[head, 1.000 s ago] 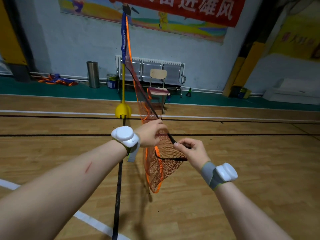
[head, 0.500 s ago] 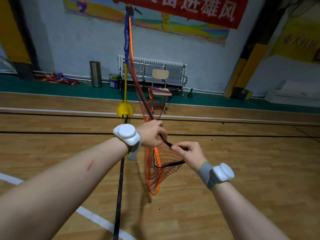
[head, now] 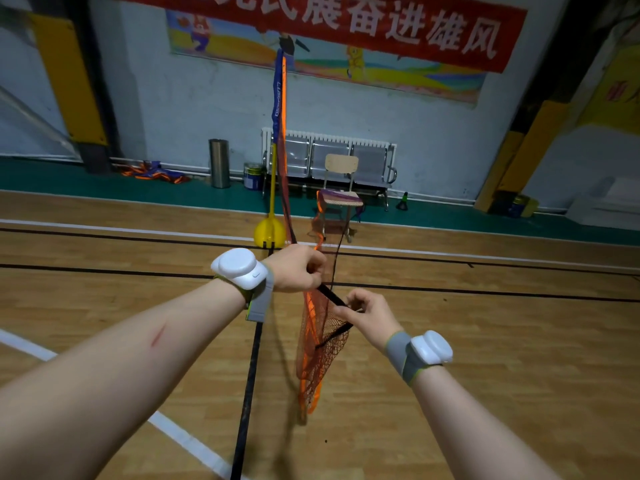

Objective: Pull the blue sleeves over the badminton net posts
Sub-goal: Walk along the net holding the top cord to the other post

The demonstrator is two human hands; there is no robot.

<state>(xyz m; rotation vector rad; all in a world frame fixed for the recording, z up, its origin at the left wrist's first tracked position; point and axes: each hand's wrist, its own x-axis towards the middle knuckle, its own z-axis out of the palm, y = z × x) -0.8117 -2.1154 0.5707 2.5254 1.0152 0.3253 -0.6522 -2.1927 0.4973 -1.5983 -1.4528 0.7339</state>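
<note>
So, L hand (head: 298, 268): fingers curled tight round the net's black top band (head: 331, 294), back of hand up.
R hand (head: 372, 315): nearer the camera & lower; thumb + forefinger pinch the same band, other fingers curled in.
Gap betw. hands: short, band runs taut across it.
Net (head: 320, 344): orange mesh, bunched, hangs slack below both hands; can't tell if its bottom end touches the floor. From L hand it rises as a narrow strip to the far post's top.
Blue sleeve (head: 278, 95): on the upper part of the far post, white lettering down it, orange net edge just beside; ends above the bare lower pole.
Far post (head: 273, 188): yellow, upright, set in a yellow dome base (head: 269, 233) on the wood floor (head: 485, 341), by a white court line.
Wrists: white pod on grey strap, L (head: 239, 268) & R (head: 431, 347).
Bkgd: chair (head: 341, 164) w/ cloth on seat, metal bench (head: 370, 161), steel bin (head: 219, 163), paint can (head: 252, 175) along the wall; red banner (head: 346, 22) above.
</note>
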